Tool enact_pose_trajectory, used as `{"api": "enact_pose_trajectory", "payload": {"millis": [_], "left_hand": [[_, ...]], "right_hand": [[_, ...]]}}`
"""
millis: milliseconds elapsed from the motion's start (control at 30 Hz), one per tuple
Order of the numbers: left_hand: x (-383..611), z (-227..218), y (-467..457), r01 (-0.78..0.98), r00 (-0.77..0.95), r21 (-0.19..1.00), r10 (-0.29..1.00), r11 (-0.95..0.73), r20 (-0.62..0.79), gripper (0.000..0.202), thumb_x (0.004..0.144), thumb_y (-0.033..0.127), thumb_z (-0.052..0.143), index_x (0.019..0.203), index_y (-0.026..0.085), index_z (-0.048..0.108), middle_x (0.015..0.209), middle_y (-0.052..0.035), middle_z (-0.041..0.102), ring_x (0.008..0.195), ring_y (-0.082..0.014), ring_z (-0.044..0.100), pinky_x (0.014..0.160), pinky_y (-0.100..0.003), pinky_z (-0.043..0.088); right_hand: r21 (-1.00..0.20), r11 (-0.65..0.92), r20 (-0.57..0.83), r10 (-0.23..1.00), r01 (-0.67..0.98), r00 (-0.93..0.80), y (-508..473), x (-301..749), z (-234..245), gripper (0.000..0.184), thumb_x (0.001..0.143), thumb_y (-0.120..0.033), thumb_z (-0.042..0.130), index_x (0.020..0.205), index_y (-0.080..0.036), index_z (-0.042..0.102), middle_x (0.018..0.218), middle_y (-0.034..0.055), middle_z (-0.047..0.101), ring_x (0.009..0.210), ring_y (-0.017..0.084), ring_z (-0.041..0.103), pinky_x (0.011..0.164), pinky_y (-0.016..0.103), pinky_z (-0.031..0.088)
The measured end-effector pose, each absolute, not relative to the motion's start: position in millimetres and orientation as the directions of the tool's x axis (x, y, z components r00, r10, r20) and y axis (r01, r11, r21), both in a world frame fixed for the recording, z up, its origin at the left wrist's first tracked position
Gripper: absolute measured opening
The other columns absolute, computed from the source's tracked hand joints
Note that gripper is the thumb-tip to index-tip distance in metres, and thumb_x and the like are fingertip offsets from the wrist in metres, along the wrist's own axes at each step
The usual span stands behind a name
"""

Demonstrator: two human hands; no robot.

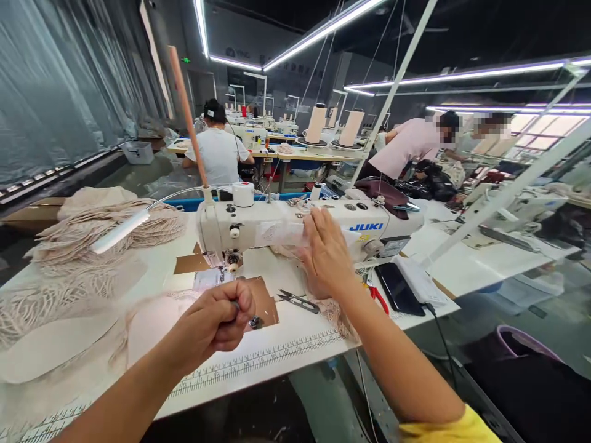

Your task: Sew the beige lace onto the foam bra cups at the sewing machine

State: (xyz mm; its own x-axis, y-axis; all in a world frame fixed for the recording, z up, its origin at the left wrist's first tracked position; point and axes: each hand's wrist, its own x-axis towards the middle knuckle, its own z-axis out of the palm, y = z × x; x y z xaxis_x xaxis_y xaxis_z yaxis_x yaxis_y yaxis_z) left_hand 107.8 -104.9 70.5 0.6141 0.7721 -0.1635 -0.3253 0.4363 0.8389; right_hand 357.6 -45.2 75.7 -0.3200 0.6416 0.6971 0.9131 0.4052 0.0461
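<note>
A white sewing machine (277, 231) stands in the middle of the worktable. My left hand (224, 317) is closed in a fist in front of its needle area, around a small, dark, metallic-looking thing (236, 305) that mostly hides in the fingers. Against the machine's arm lies my right hand (325, 252), fingers bent and together at the top edge; anything held there is hidden. Below it are black thread snips (298, 301) and a strip of pale lace (337, 317). A pale pink cup-shaped piece (152, 326) rests left of my left hand.
Stacked beige lace pieces (111, 224) fill the table's left. A phone (399, 289), a white box (422, 283) with a cable and red-handled pliers (379, 301) lie on the right. A lit lamp (120, 231) reaches over the left side. Other people work behind.
</note>
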Motion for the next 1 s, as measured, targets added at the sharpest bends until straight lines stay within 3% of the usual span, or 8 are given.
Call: {"api": "enact_pose_trajectory", "payload": {"millis": [100, 233, 467, 533, 633, 733, 867, 1000], "left_hand": [[100.9, 41.2, -119.7, -0.342, 0.606, 0.811, 0.770, 0.476, -0.197, 0.010, 0.064, 0.010, 0.047, 0.072, 0.016, 0.047, 0.064, 0.0049, 0.046, 0.040, 0.0005, 0.020, 0.039, -0.014, 0.015], [108.8, 10.6, -137.8, -0.292, 0.616, 0.825, 0.755, 0.483, -0.224, 0.007, 0.067, 0.013, 0.047, 0.074, 0.015, 0.048, 0.067, 0.0040, 0.047, 0.042, -0.0002, 0.023, 0.041, -0.015, 0.017], [117.2, -4.4, -143.3, -0.181, 0.595, 0.907, 0.776, 0.380, -0.206, 0.008, 0.070, 0.016, 0.045, 0.077, 0.015, 0.048, 0.066, 0.0039, 0.046, 0.044, -0.0020, 0.025, 0.042, -0.017, 0.015], [114.2, -7.0, -140.2, -0.177, 0.590, 0.918, 0.785, 0.356, -0.191, 0.008, 0.069, 0.017, 0.045, 0.076, 0.015, 0.047, 0.066, 0.0039, 0.046, 0.044, -0.0022, 0.024, 0.042, -0.018, 0.014], [111.6, -11.5, -136.3, -0.162, 0.586, 0.931, 0.791, 0.327, -0.176, 0.007, 0.069, 0.017, 0.045, 0.076, 0.016, 0.047, 0.066, 0.0039, 0.045, 0.044, -0.0030, 0.025, 0.042, -0.018, 0.015], [112.4, -15.4, -135.5, -0.114, 0.580, 0.949, 0.795, 0.294, -0.177, 0.007, 0.072, 0.016, 0.042, 0.077, 0.016, 0.047, 0.066, 0.0037, 0.045, 0.047, -0.0043, 0.026, 0.043, -0.018, 0.017], [113.8, -18.1, -137.3, -0.035, 0.578, 0.971, 0.797, 0.238, -0.175, 0.007, 0.076, 0.015, 0.040, 0.077, 0.016, 0.047, 0.066, 0.0040, 0.043, 0.048, -0.0053, 0.028, 0.045, -0.019, 0.021], [114.4, -20.6, -137.1, -0.003, 0.575, 0.977, 0.800, 0.213, -0.172, 0.010, 0.077, 0.013, 0.039, 0.078, 0.016, 0.049, 0.067, 0.0037, 0.046, 0.049, -0.0060, 0.031, 0.045, -0.019, 0.023]], "right_hand": [[0.006, 0.537, 0.515, 0.721, 0.844, -0.463, -83.1, 365.6, 34.5, 0.037, 0.092, -0.024, 0.043, 0.125, -0.014, 0.056, 0.128, 0.0158, 0.058, 0.125, 0.027, 0.048, 0.103, 0.046, 0.041], [0.030, 0.427, 0.073, 0.901, 0.904, -0.428, -100.1, 354.8, -2.6, 0.039, 0.081, -0.004, 0.048, 0.117, -0.009, 0.062, 0.113, 0.0168, 0.066, 0.103, 0.025, 0.062, 0.088, 0.035, 0.050], [0.005, 0.340, 0.046, 0.939, 0.940, -0.340, -89.8, 338.2, 5.4, 0.046, 0.080, 0.000, 0.042, 0.122, -0.008, 0.058, 0.098, 0.0174, 0.069, 0.084, 0.024, 0.066, 0.074, 0.033, 0.051], [-0.136, 0.374, 0.113, 0.926, 0.918, -0.360, -101.1, 342.7, 10.1, 0.045, 0.086, -0.007, 0.040, 0.128, -0.012, 0.054, 0.100, 0.0129, 0.068, 0.089, 0.022, 0.065, 0.078, 0.033, 0.050], [-0.619, 0.356, 0.209, 0.934, 0.700, -0.290, -121.8, 350.5, 10.4, 0.035, 0.095, -0.031, 0.037, 0.114, -0.018, 0.064, 0.083, 0.0058, 0.065, 0.082, 0.020, 0.061, 0.077, 0.033, 0.050], [-0.917, 0.120, 0.051, 0.981, 0.380, -0.187, -133.4, 352.2, 4.4, 0.041, 0.093, -0.049, 0.043, 0.092, -0.018, 0.070, 0.067, -0.0002, 0.053, 0.056, 0.013, 0.048, 0.057, 0.027, 0.045], [-0.994, -0.099, -0.102, 0.991, 0.038, -0.087, -132.4, 344.6, -0.1, 0.042, 0.079, -0.053, 0.064, 0.100, -0.018, 0.071, 0.069, -0.0012, 0.050, 0.053, 0.009, 0.037, 0.044, 0.021, 0.028], [-0.991, -0.116, -0.115, 0.993, -0.071, -0.025, -124.8, 337.2, 1.4, 0.049, 0.073, -0.052, 0.071, 0.106, -0.016, 0.071, 0.065, -0.0016, 0.049, 0.050, 0.007, 0.034, 0.041, 0.019, 0.019]]}}
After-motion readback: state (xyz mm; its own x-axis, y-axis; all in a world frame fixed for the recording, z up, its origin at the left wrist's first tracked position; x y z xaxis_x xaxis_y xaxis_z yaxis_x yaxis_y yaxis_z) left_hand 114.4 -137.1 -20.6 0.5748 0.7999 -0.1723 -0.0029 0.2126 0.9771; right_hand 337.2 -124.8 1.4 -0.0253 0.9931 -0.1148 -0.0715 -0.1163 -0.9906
